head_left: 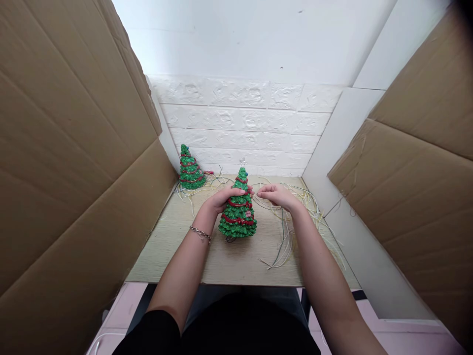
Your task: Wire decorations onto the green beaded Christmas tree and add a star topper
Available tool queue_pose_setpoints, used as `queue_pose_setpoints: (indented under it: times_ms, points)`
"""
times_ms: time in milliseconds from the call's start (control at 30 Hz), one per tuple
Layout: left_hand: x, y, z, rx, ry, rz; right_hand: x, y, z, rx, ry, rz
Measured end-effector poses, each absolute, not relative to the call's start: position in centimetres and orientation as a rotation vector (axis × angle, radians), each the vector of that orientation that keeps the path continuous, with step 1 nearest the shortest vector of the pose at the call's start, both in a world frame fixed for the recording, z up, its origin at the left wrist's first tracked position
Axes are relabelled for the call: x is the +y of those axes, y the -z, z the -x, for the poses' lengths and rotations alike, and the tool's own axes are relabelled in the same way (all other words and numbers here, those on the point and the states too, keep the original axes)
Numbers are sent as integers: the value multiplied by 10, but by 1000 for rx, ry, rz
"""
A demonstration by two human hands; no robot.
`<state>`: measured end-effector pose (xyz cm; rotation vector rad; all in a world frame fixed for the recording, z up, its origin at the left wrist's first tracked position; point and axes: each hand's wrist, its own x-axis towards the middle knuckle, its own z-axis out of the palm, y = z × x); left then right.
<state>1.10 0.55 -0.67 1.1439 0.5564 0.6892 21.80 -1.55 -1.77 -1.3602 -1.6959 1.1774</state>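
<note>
My left hand [224, 196] is wrapped round a green Christmas tree figure [238, 217] with red garlands and a clear topper. The tree is upright over the middle of the table, and a dark loop of wire [230, 239] shows under its base. Just right of the tree, my right hand [275, 193] has its thumb and fingers pinched together. Thin wire passes close by these fingertips, but whether they grip it is too small to make out.
A second Christmas tree figure [190, 172] stands at the back left, with a red-ended piece [209, 172] beside it. Loose white, yellow and dark wires [310, 204] spread over the table's right side. Tall cardboard panels [140, 182] flank the table [173, 256], with a white brick-pattern wall [240, 118] behind.
</note>
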Motion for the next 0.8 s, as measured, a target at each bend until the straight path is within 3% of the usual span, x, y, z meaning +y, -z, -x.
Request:
queue_pose_setpoints:
  times_ms: [300,800]
  points:
    - [3,3,-12,582,-694,-1131,-17,15,-213,-1764,-1294,1354]
    - [5,7,-12,598,-675,-1158,-14,18,-207,-1651,-1115,1352]
